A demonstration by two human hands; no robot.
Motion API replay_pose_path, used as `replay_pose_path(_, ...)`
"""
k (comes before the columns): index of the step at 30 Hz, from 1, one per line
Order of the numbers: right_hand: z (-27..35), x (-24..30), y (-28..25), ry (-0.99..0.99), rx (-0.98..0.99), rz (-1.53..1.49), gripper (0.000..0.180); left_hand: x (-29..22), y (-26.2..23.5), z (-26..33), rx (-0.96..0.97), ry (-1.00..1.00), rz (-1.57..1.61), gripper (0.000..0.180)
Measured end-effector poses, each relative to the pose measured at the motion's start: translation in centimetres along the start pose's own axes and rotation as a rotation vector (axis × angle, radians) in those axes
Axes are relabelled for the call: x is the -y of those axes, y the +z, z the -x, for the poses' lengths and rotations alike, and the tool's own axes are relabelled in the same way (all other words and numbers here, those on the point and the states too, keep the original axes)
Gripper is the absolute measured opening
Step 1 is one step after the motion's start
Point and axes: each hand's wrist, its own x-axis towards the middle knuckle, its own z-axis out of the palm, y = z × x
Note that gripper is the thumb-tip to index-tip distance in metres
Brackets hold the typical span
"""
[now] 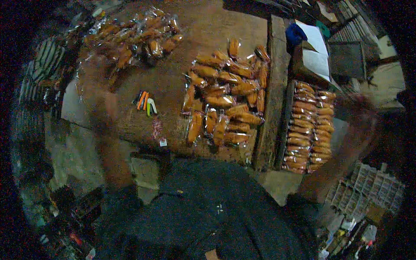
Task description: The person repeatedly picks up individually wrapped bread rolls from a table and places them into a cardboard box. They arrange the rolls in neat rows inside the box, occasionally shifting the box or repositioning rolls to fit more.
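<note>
It is dim and grainy. Shiny wrappers point(220, 101) have white glints. The left hand point(99, 84) and right hand point(359, 123) look blurry. The corners are black.

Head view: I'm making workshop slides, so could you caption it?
Wrapped brown items heaped on a wooden table, two neat columns alongside; left hand and right hand blurred.

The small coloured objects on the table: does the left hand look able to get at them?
Probably yes: the left hand, though blurred, seems close to the small coloured objects, and only bare tabletop shows between.
</note>
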Motion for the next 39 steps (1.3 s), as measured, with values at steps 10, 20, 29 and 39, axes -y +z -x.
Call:
replay_pose_path(10,-2.6,8.6,-1.1,-0.121,0.021,0.496,0.035,-12.1,-3.5,-7.7,0.550,0.643,-0.199,0.052)
replay_pose_path(20,-8.8,6.6,3.4,-0.207,0.036,0.640,0.040,-9.5,-2.3,-8.2,0.563,0.742,-0.273,0.053)
replay_pose_path(29,-9.6,5.9,4.6,-0.262,0.053,0.613,0.044,-9.5,0.7,-8.3,0.522,0.734,-0.273,0.054)
replay_pose_path(39,-2.7,-6.2,9.8,-0.208,-0.055,0.122,0.049,3.4,8.6,-0.4,-0.166,-0.168,-0.302,0.055)
